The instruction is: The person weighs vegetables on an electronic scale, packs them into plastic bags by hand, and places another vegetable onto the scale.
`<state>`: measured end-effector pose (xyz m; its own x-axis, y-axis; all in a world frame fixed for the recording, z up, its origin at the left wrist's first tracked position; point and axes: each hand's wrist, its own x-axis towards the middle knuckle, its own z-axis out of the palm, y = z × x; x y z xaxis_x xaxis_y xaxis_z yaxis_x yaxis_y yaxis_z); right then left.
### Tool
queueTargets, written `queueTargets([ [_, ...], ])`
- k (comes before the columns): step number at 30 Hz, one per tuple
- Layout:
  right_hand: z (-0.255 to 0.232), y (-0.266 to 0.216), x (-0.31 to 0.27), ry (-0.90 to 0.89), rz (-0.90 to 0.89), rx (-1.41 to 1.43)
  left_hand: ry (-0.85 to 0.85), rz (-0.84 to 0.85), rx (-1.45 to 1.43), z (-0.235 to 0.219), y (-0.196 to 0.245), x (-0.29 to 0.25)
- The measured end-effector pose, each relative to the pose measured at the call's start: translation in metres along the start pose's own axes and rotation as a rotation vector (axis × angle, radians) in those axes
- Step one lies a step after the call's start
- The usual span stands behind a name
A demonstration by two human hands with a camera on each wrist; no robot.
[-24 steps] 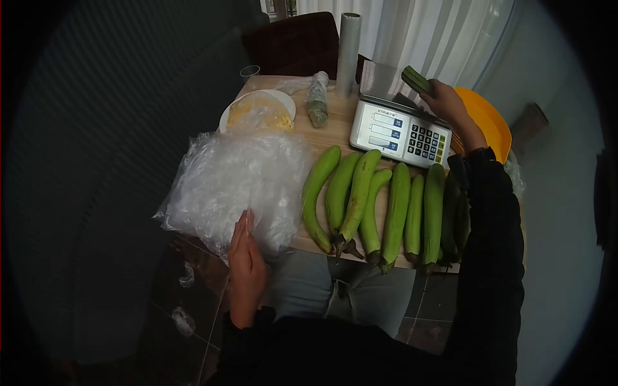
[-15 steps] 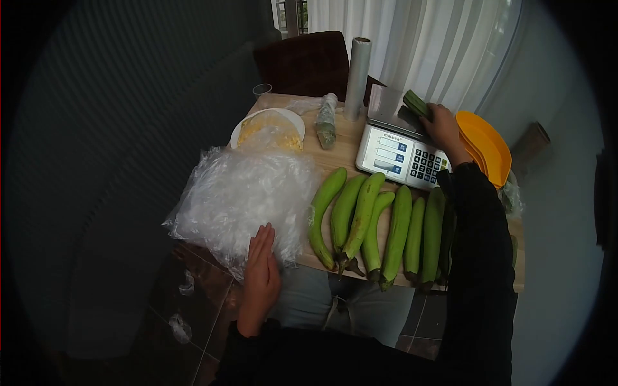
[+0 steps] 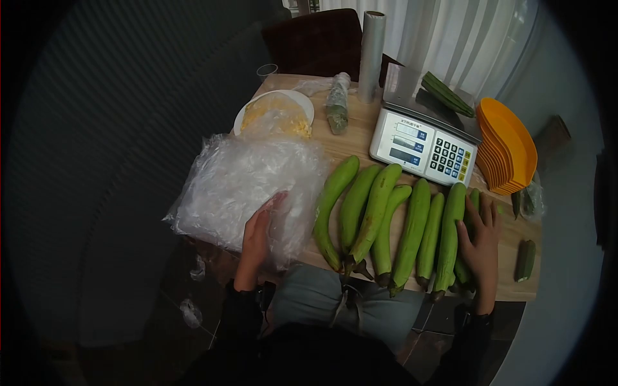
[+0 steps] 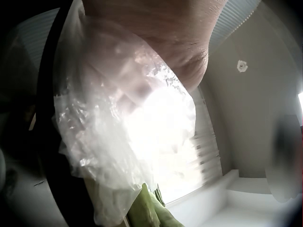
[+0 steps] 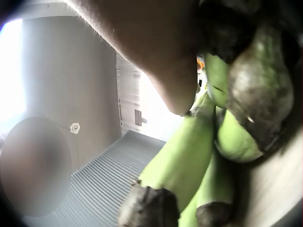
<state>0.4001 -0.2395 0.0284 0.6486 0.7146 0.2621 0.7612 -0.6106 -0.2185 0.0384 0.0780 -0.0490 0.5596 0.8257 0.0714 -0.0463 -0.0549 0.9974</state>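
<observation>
My left hand (image 3: 257, 228) is at the near right part of a heap of clear plastic bags (image 3: 238, 186), fingers extended. In the left wrist view, thin plastic film (image 4: 109, 127) covers much of that hand. A row of long green eggplants (image 3: 412, 235) with brown stem ends lies across the near side of the table. My right hand (image 3: 481, 248) reaches over the right end of the row, fingers spread and thumb beside an eggplant (image 3: 450, 238). In the right wrist view, the eggplants (image 5: 182, 161) are close under the hand. A dark green ridged vegetable (image 3: 447, 93) lies on the scale (image 3: 418, 145).
Stacked orange trays (image 3: 508, 148) stand right of the scale. At the back are a roll of film (image 3: 372, 58), a wrapped vegetable (image 3: 337, 106), a plate (image 3: 302, 98) of yellow food and a clear cup (image 3: 266, 71). A short green piece (image 3: 525, 260) lies near the right edge.
My right hand has let go of the ridged vegetable on the scale and come back to the eggplants at the right. My left hand has shifted farther onto the plastic bags.
</observation>
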Motion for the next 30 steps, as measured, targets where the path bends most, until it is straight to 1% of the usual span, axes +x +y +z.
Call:
queueTargets([
  [1,0.005,0.001,-0.005,0.075,-0.028,-0.052,0.008,-0.029,-0.050,0.000,0.001,0.001],
  [2,0.008,0.000,-0.008,0.153,-0.048,-0.108,0.003,-0.033,-0.037,-0.002,-0.001,0.003],
  [4,0.010,0.000,-0.011,0.145,-0.019,-0.110,0.075,-0.059,-0.204,-0.002,-0.007,0.006],
  [5,0.009,-0.002,-0.010,0.141,-0.008,-0.119,0.065,-0.064,-0.201,0.000,-0.005,0.007],
  [7,0.008,-0.003,-0.008,0.131,-0.001,-0.110,0.116,-0.118,-0.340,0.001,0.005,0.006],
  [9,0.008,-0.003,-0.008,0.119,-0.005,-0.107,0.115,-0.131,-0.347,0.002,0.012,0.005],
  [11,0.010,0.000,-0.008,0.157,0.007,-0.030,0.112,-0.140,-0.362,0.003,0.013,0.005],
  [13,0.010,0.002,-0.008,0.167,0.017,0.004,0.138,-0.149,-0.349,0.004,0.010,0.007],
  [15,0.009,0.000,-0.009,0.186,0.030,0.077,0.101,-0.132,-0.371,-0.006,-0.002,0.011],
  [17,0.007,-0.003,-0.009,0.191,0.046,0.070,0.061,-0.118,-0.385,-0.004,-0.001,0.011],
  [19,0.007,-0.003,-0.010,0.192,0.049,0.069,0.072,-0.077,-0.388,-0.002,0.001,0.008],
  [22,0.008,0.000,-0.010,0.206,0.046,0.091,0.070,-0.085,-0.399,-0.003,0.000,0.009],
  [25,0.011,0.002,-0.011,0.234,0.046,0.103,0.044,-0.088,-0.414,-0.013,-0.011,0.015],
  [29,0.010,0.002,-0.012,0.252,0.063,0.107,0.017,-0.061,-0.407,-0.012,-0.012,0.014],
  [30,0.010,0.002,-0.013,0.251,0.060,0.110,0.046,-0.066,-0.404,-0.010,-0.010,0.012],
])
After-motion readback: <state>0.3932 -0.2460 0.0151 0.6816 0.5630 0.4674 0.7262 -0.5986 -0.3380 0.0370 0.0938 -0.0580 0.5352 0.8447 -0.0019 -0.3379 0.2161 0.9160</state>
